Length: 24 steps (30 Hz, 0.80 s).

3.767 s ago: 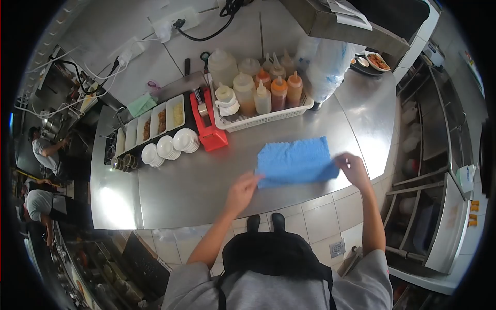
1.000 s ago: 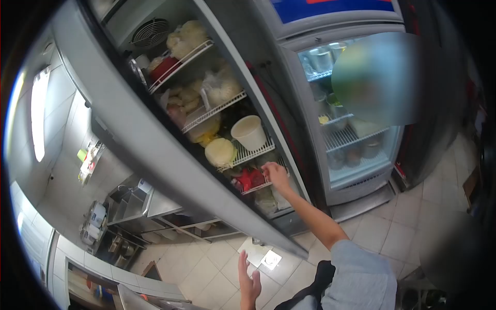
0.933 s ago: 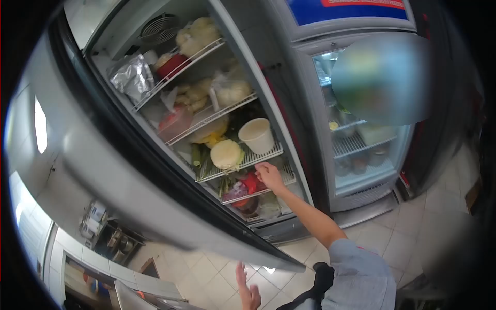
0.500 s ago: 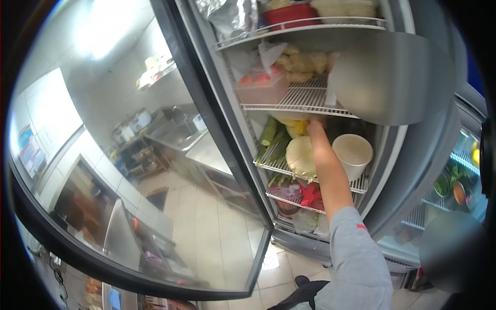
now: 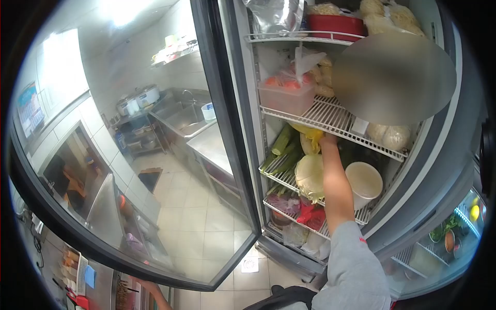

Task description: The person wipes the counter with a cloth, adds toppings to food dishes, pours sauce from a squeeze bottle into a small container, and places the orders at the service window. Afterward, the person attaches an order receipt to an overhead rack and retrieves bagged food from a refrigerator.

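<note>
My right arm, in a grey sleeve, reaches into the open upright fridge. My right hand (image 5: 328,138) is closed at a yellow plastic bag (image 5: 313,136) under the middle shelf; the shelf edge partly hides its fingers. Just below the bag sits a wrapped pale round cabbage (image 5: 310,175), with long green vegetables (image 5: 283,147) to its left. A white tub (image 5: 363,181) stands right of my forearm. At the bottom of the view, my left hand (image 5: 146,285) is by the lower edge of the glass door (image 5: 201,286); its fingers cannot be made out.
Above is a wire shelf (image 5: 330,120) with a clear box (image 5: 287,98) of orange-red items. A red container (image 5: 336,26) stands on the top shelf. Below, a red bag (image 5: 312,216) lies on a lower rack. A second lit fridge (image 5: 413,258) is at right.
The view has shifted, so the fridge appears further right. My right hand stays at the yellow bag. My left hand now shows more clearly by the door's lower edge.
</note>
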Available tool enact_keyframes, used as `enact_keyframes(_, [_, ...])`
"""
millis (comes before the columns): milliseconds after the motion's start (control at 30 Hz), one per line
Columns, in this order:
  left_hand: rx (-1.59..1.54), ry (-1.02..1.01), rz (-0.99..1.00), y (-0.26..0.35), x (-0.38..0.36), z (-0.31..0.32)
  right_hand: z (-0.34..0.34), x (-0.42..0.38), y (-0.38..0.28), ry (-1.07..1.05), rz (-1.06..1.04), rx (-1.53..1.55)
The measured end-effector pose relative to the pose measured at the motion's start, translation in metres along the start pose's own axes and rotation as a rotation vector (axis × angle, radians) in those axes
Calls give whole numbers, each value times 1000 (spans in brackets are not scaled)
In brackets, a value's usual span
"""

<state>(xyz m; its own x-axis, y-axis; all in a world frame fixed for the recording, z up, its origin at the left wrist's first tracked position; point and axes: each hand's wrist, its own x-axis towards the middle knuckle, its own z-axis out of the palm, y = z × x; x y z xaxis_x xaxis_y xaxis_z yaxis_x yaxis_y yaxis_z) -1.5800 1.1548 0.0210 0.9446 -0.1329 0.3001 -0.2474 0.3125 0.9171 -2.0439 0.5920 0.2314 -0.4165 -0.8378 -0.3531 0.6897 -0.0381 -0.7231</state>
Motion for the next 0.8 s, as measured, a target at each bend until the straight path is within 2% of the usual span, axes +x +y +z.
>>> enact_keyframes(200, [-14,30,28,-14,5,-5,0,-23,5,-27,56,115])
enact_keyframes(300, [-87,44,-22,-7,2,-1,-10,-51,22,-26,36,168])
enact_keyframes(367, [154,126,84,-19,4,-4,-25,-62,34,-49,-78,190])
enact_keyframes(433, [191,107,105,-18,7,-7,-43,-57,49,-119,-245,226])
enact_keyframes(500, [25,-16,27,-11,0,-14,-74,-51,52,-190,-153,166])
enact_keyframes(533, [161,23,126,-25,5,-15,-86,-58,55,-242,-116,191])
enact_keyframes(633, [413,47,262,-42,10,-27,-122,-106,55,-426,22,191])
enact_keyframes(700, [614,40,381,-53,17,-33,-143,-157,57,-416,0,123])
enact_keyframes(800, [900,-65,561,-60,28,-40,-204,-202,73,-444,112,11])
